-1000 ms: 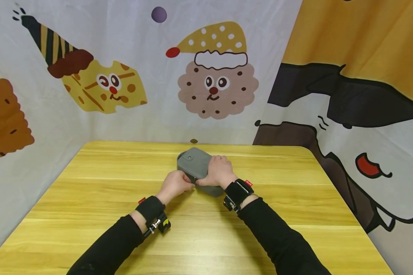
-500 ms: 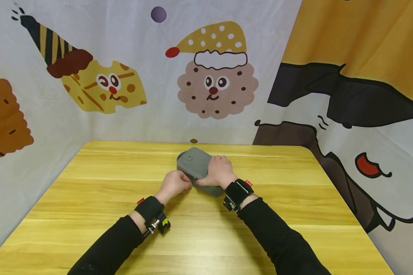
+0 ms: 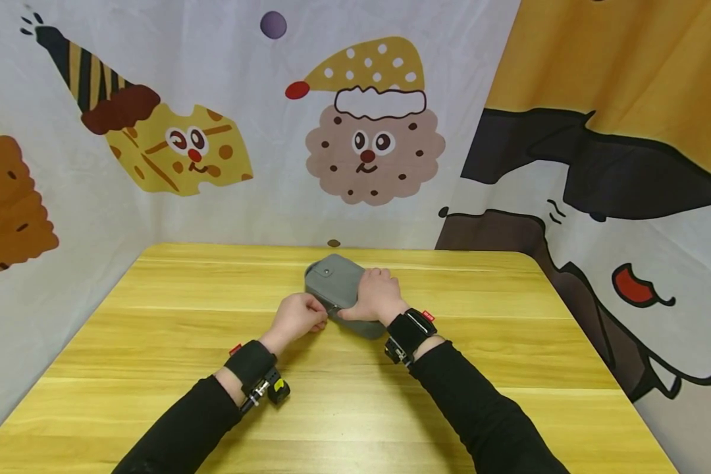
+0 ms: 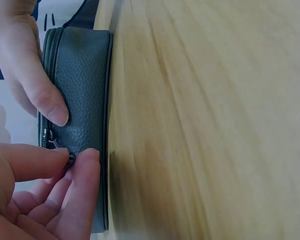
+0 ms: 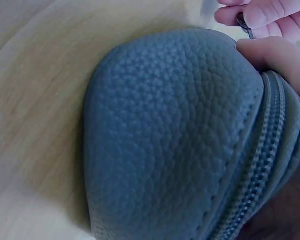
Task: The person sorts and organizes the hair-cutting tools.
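Note:
A grey pebbled-leather zip pouch (image 3: pixel 334 280) lies on the wooden table, a small snap tab on its top near the far left end. My right hand (image 3: pixel 379 296) grips its near right part, thumb along the zipped side. At that side, my left hand (image 3: pixel 299 317) pinches the dark zipper pull (image 4: pixel 71 160) between thumb and index finger. The slider (image 4: pixel 49 137) sits just past the right thumb tip in the left wrist view. In the right wrist view, zipper teeth (image 5: pixel 262 165) run round the pouch's end. The right palm hides part of the top.
The wooden table (image 3: pixel 343 408) stretches around the pouch on every side. Behind it and to both sides hangs a curtain (image 3: pixel 207 217) printed with cartoon food and a large cartoon face. Each wrist wears a black strap with a small camera.
My left hand has shifted a little to the left and away along the pouch's side, pinching the zipper pull. The right hand and the pouch have stayed in place.

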### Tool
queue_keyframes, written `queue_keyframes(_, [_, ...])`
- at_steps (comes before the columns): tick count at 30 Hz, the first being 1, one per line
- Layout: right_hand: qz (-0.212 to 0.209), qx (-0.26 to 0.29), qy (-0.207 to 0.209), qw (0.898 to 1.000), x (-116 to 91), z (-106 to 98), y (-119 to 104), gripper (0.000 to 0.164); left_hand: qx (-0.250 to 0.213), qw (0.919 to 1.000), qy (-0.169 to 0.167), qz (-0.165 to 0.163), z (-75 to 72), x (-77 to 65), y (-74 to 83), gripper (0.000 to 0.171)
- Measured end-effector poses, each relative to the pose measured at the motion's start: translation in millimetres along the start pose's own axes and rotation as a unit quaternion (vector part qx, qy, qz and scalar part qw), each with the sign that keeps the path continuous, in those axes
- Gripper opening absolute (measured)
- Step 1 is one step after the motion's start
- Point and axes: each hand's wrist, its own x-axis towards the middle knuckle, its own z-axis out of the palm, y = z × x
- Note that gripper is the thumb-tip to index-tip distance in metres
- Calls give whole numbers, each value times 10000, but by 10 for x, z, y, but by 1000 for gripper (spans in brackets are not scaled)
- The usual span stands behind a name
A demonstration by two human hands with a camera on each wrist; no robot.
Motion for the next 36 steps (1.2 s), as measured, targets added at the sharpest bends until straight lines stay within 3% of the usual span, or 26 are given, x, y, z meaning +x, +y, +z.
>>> queue_keyframes(6, [-7, 30, -7, 10000, 1, 4, 2, 108, -100, 9997, 157, 155, -29, -47, 18, 7])
queue_keyframes(14, [-9, 55, 5, 10000, -7, 2, 9, 108, 382, 9963, 449, 628, -31, -80, 2, 10])
queue_keyframes(23, [-17, 56, 43, 10000, -10, 3, 16, 109, 914, 9847, 671, 1327, -33, -108, -4, 11])
queue_keyframes(29, [-53, 28, 80, 10000, -11, 15, 31, 109, 1303, 9768, 783, 1510, -45, -121, 12, 14])
queue_keyframes(36, [-95, 44, 95, 9999, -21, 24, 34, 110, 1484, 9739, 797, 1524, -58, -142, 33, 15])
